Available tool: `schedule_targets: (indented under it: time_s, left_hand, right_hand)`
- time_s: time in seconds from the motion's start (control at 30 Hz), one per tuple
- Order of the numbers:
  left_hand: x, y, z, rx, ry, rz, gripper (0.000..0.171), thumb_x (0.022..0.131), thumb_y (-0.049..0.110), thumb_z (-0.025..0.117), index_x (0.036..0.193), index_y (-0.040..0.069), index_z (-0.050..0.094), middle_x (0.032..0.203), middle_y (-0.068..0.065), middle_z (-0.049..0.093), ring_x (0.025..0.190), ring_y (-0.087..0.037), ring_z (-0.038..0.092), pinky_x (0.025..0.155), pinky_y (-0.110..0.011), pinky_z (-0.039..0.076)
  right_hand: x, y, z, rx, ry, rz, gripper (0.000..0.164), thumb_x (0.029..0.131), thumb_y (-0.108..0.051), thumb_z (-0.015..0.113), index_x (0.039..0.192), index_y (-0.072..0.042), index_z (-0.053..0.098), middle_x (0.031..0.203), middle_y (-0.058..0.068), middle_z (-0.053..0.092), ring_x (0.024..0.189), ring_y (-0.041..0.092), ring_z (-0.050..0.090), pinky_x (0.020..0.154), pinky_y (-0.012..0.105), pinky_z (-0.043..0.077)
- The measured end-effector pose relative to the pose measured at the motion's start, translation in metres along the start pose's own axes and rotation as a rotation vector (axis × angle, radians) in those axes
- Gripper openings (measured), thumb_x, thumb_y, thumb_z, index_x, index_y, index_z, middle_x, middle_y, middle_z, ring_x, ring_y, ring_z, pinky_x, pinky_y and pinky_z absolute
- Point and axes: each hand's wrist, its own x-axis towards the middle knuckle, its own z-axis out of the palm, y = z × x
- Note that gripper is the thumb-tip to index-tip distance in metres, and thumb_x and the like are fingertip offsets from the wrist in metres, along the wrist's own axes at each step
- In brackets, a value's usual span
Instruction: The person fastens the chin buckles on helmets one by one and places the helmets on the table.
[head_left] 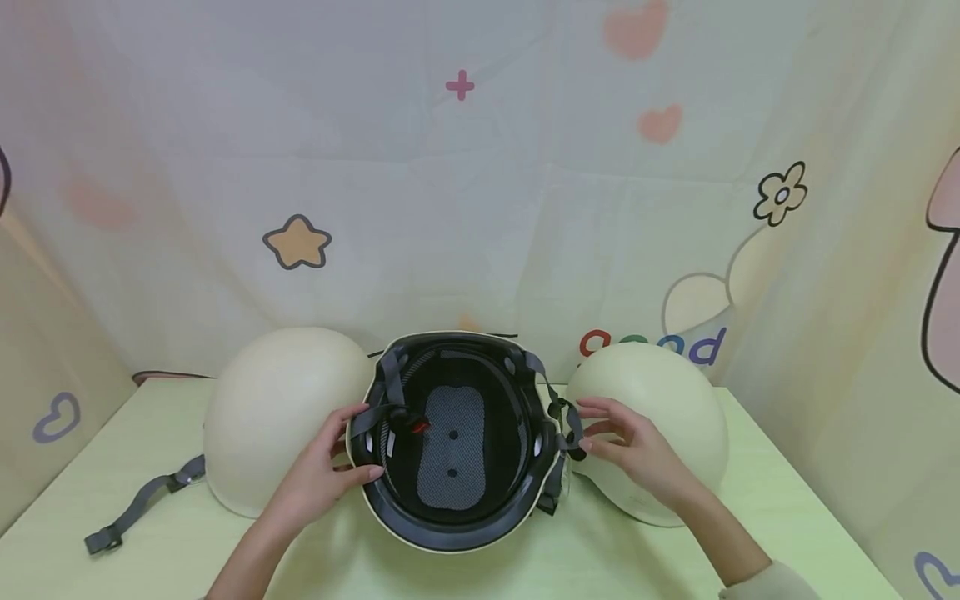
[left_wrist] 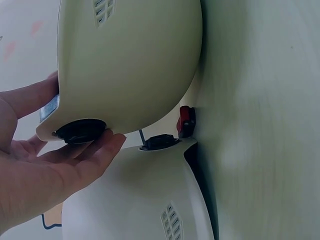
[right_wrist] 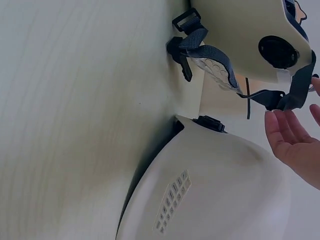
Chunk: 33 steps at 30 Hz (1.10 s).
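In the head view an upturned cream helmet (head_left: 453, 533) shows its black padded inside and a red-tipped strap part. My left hand (head_left: 318, 475) grips its left edge, thumb over the rim and fingers outside; the left wrist view shows fingertips beside a round black side fitting (left_wrist: 81, 131). At the helmet's right side, my right hand (head_left: 633, 446) has its fingers spread, with fingertips touching a looped dark chin strap (right_wrist: 300, 87). Thumb and fingers stand apart there. The strap's buckle end (right_wrist: 181, 52) hangs down by the table.
Two more cream helmets sit dome up, one at left (head_left: 277, 417) and one at right (head_left: 660, 433), close beside the upturned one. A dark strap (head_left: 142, 504) from the left one lies on the pale table (head_left: 795, 517). A patterned curtain (head_left: 480, 208) hangs behind.
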Motion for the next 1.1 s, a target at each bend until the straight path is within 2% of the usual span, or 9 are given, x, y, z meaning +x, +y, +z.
schedule_targets:
  time_s: [0.33,0.57,0.77,0.87,1.0,1.1]
  left_hand:
    - [-0.001,-0.001,0.0,-0.016,0.014,0.034,0.069,0.075,0.002,0.073,0.133,0.007,0.037,0.131,-0.024,0.04,0.108,-0.038,0.051,0.083,-0.04,0.048]
    - [0.0,-0.005,0.0,-0.008,0.022,0.016,0.068,0.076,0.005,0.073,0.133,0.01,0.037,0.131,-0.023,0.041,0.108,-0.037,0.052,0.079,-0.033,0.05]
    - [0.0,-0.004,-0.002,-0.008,0.012,0.017,0.069,0.077,0.006,0.073,0.135,0.009,0.035,0.131,-0.023,0.041,0.11,-0.038,0.05,0.08,-0.037,0.05]
    - [0.0,-0.005,-0.003,-0.003,0.01,0.021,0.069,0.077,0.006,0.073,0.135,0.008,0.035,0.13,-0.023,0.041,0.109,-0.038,0.05,0.08,-0.038,0.05]
    - [0.001,-0.008,-0.003,0.003,0.009,0.017,0.069,0.077,0.006,0.073,0.135,0.01,0.036,0.13,-0.022,0.042,0.109,-0.038,0.051,0.08,-0.036,0.05]
    - [0.002,-0.009,-0.003,-0.001,0.009,0.014,0.069,0.076,0.005,0.073,0.134,0.01,0.036,0.129,-0.022,0.042,0.109,-0.037,0.051,0.08,-0.036,0.05]
  right_hand:
    - [-0.007,0.005,0.002,0.019,-0.038,0.058,0.046,0.086,-0.006,0.062,0.127,0.003,0.045,0.115,0.027,0.053,0.098,0.032,0.054,0.08,0.026,0.048]
    - [-0.011,0.019,0.004,0.019,-0.093,0.081,0.046,0.086,-0.005,0.061,0.126,0.008,0.044,0.113,0.029,0.052,0.097,0.03,0.054,0.078,0.024,0.048]
    - [-0.01,0.029,0.011,0.014,-0.096,0.079,0.043,0.085,-0.004,0.062,0.123,0.009,0.045,0.113,0.03,0.052,0.095,0.031,0.054,0.074,0.027,0.05]
    - [-0.008,0.036,0.017,0.023,-0.108,0.1,0.045,0.085,-0.002,0.061,0.125,0.008,0.044,0.113,0.029,0.052,0.091,0.033,0.056,0.07,0.033,0.052]
    - [-0.006,0.044,0.023,0.061,-0.142,0.102,0.049,0.085,0.0,0.06,0.127,0.012,0.038,0.108,0.03,0.053,0.084,0.037,0.059,0.065,0.04,0.053]
    - [-0.004,0.049,0.027,0.071,-0.159,0.098,0.047,0.085,0.004,0.056,0.125,0.015,0.036,0.1,0.028,0.056,0.08,0.036,0.06,0.063,0.038,0.053]
